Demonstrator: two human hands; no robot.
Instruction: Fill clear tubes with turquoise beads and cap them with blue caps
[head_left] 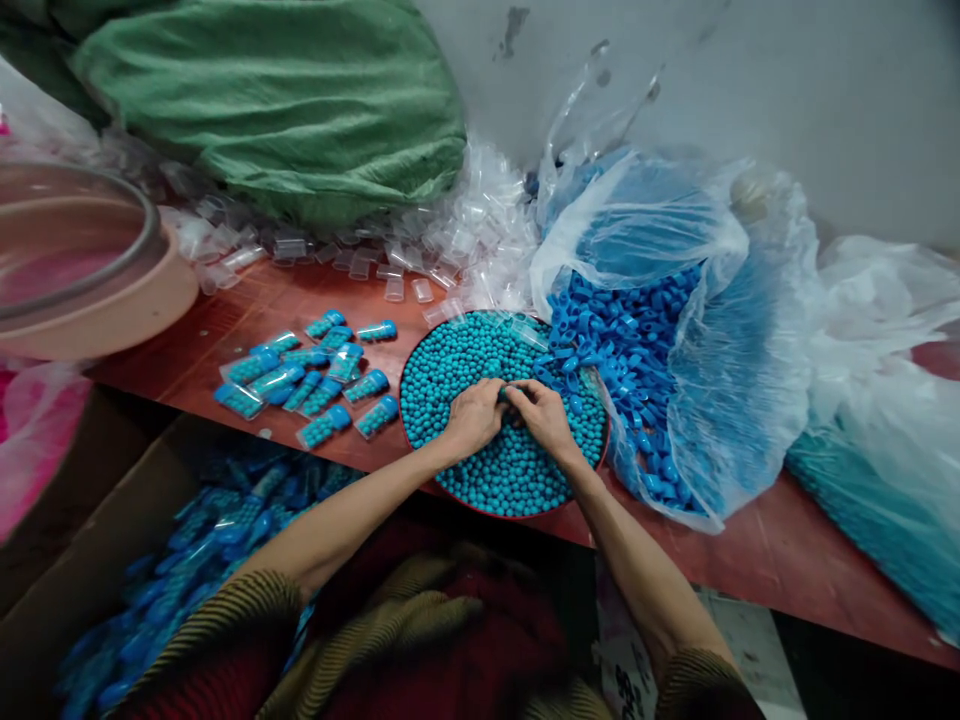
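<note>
Both hands meet over a round red-rimmed tub [406, 423] filled with small teal balls [517, 485]. My left hand [478, 412] is closed, its fingertips pinched together near the tub's middle. Facing it, my right hand [541, 412] is closed too, thumb and fingers touching the same spot. Whatever sits between the fingertips is small, dark and mostly hidden. Blue plastic caps [562, 368] lie on the balls just beyond my right hand. Left of the tub is a loose group of clear tubes with blue caps [322, 393], filled with teal balls.
An open plastic bag [739, 400] spills blue caps at the right. Empty clear tubes [487, 240] heap along the back beside a green sack [277, 110]. A peach basin [142, 310] stands at left, above a cardboard box [82, 520] of filled tubes. More bags lie far right.
</note>
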